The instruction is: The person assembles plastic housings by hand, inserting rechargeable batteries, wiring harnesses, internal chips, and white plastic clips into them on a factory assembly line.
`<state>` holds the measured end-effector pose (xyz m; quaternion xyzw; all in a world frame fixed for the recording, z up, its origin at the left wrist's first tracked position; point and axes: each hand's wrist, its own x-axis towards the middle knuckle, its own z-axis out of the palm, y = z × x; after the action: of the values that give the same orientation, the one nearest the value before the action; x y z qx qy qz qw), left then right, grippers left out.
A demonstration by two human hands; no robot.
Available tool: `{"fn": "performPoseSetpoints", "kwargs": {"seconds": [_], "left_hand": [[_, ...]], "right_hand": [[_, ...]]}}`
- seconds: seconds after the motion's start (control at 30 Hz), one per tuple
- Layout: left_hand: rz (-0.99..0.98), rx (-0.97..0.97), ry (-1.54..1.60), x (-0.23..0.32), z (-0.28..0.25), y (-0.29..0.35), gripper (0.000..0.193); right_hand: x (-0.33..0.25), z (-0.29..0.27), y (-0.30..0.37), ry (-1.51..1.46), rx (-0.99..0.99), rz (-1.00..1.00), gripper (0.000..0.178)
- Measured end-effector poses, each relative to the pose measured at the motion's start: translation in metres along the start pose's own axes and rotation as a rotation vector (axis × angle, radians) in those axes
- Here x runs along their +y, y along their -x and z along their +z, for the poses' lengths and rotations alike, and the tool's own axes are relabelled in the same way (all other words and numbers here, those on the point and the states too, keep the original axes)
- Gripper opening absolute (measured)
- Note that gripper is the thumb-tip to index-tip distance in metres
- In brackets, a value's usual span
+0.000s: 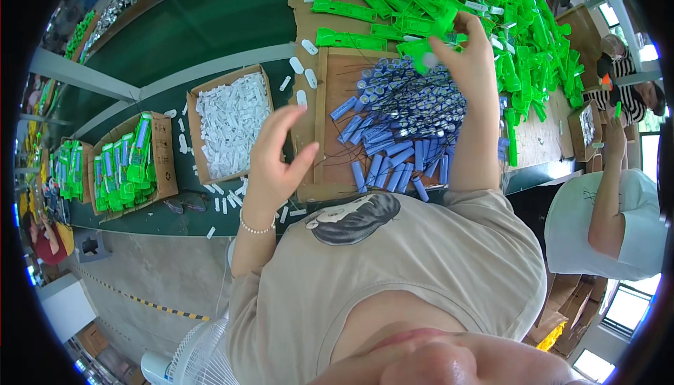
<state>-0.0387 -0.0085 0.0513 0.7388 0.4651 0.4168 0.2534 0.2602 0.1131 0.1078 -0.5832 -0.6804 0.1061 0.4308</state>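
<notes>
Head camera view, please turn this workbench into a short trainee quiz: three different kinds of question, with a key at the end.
1. Fill in: the cardboard box full of white parts sits to the ____ of the blue cylinders.
2. What is the right hand holding? A) a white part; B) a green piece; C) a blue cylinder.
3. True or false: the left hand is closed around a blue cylinder.

Key: 1. left; 2. B; 3. false, its thumb and fingers are spread, with nothing visible between them.
</notes>
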Motion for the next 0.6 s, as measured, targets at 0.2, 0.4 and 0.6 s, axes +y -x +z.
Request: {"fn": "performPoseSetpoints", "kwargs": {"seconds": [0.2,0.4,0.6], "left_hand": [[0.237,0.081,-0.187,0.015,0.012,-0.035,0.067],[-0.059,0.169,0.887,0.012,0.013,-0.016,0.052],[-0.036,0.377,0.833,0.0,0.005,-0.012,0.046]], "right_hand": [[-0.083,0.046,0.065,-0.613,-0.216,-0.209,0.059],[-0.069,0.095,0.071,-0.707,-0.523,-0.221,0.076],[-0.077,0.113,0.1,-1.359,-1.269,0.321,0.063]]}}
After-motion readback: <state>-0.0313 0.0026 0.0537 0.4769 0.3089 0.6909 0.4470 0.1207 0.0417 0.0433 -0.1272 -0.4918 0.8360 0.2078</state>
